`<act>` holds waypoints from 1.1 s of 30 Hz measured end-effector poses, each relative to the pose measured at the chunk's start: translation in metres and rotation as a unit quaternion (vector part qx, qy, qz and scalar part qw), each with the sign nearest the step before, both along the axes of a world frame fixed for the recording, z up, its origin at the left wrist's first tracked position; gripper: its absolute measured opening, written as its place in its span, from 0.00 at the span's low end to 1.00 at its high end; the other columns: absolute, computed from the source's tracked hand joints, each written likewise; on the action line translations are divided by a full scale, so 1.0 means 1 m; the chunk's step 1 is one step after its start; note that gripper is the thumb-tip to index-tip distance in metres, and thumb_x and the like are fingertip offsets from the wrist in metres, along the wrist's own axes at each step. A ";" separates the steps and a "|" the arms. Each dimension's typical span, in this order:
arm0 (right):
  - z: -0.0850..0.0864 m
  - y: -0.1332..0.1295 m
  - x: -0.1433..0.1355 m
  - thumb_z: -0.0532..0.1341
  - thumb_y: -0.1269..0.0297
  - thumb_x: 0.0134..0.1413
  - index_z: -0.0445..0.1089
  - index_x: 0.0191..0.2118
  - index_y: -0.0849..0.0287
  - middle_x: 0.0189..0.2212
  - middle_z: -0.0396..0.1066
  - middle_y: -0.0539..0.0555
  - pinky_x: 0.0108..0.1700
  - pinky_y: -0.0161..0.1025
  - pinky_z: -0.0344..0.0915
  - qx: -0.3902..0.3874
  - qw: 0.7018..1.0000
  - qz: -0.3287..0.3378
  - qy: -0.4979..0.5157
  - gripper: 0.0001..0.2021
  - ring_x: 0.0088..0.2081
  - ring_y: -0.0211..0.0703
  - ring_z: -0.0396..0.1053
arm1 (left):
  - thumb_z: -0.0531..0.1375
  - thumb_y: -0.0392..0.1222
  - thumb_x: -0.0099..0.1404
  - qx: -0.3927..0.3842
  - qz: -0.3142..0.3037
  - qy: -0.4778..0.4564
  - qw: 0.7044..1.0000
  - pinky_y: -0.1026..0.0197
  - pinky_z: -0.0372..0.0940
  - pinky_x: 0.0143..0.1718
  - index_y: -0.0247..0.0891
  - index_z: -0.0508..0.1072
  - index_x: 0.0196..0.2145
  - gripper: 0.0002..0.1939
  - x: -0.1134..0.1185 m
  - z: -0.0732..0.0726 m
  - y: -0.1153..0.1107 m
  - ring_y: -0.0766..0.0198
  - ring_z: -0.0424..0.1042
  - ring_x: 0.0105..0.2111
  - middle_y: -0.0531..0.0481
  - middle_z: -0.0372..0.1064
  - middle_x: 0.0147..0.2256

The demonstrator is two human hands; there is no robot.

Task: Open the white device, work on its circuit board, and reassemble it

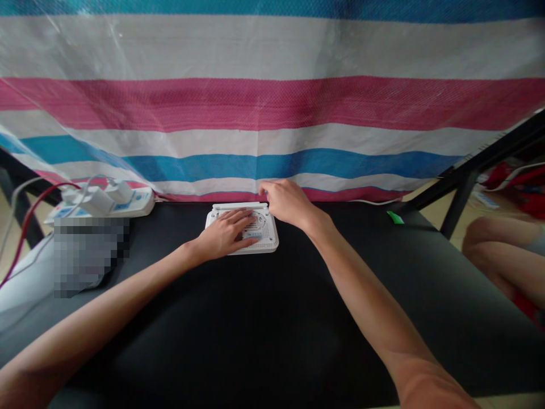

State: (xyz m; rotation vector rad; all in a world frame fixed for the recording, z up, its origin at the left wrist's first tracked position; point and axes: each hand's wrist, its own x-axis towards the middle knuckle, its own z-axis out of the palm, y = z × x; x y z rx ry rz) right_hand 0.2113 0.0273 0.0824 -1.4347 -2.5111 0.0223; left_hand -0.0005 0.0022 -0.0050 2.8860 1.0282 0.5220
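Biggest first: we have a striped plastic sheet (255,102) hanging across the back, then the black counter (276,324) below it. Another person's bent leg (489,244) is off to the right. At left, a pixelated dark bundle (91,255), and just beyond it a white power strip (143,203) with plugs (96,201) in. The white vented box (269,234), probably a router lying underside up, is at the counter's far edge, near the middle. Our hands are apart from each other: the left hand (225,234) lies flat on the box, fingers spread; the right hand (292,201) is curled by its far right corner, and we can't tell if it grips anything. To do this well, we'd press evenly with the left palm so the box can't skid, and work gently at that corner with the right fingertips. Smallest: a green scrap (395,217) at right, a pale label (254,234) on the box, blue print (123,205) on the strip; no brand or wording readable
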 end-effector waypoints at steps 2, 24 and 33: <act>0.000 0.000 0.002 0.57 0.79 0.52 0.74 0.44 0.60 0.41 0.78 0.58 0.38 0.38 0.60 0.006 1.000 0.004 -0.002 0.16 0.41 0.47 0.73 | 0.51 0.60 0.73 -0.001 -0.002 -0.001 1.000 0.44 0.60 0.63 0.33 0.67 0.61 0.31 0.000 0.000 0.000 0.46 0.63 0.63 0.35 0.64 0.62; 0.000 0.005 0.007 0.54 0.78 0.58 0.74 0.50 0.63 0.44 0.78 0.62 0.47 0.41 0.65 -0.017 0.999 -0.021 0.018 0.18 0.46 0.51 0.74 | 0.52 0.60 0.73 -0.004 -0.002 -0.001 1.000 0.45 0.59 0.64 0.32 0.67 0.61 0.31 0.001 0.003 -0.002 0.47 0.62 0.63 0.35 0.64 0.62; -0.001 0.003 0.004 0.56 0.82 0.52 0.74 0.50 0.61 0.49 0.77 0.59 0.50 0.38 0.65 -0.009 0.999 0.025 0.040 0.21 0.50 0.48 0.73 | 0.51 0.59 0.73 0.001 -0.001 0.001 1.000 0.45 0.59 0.64 0.33 0.67 0.61 0.30 0.001 0.001 -0.001 0.47 0.62 0.63 0.36 0.64 0.62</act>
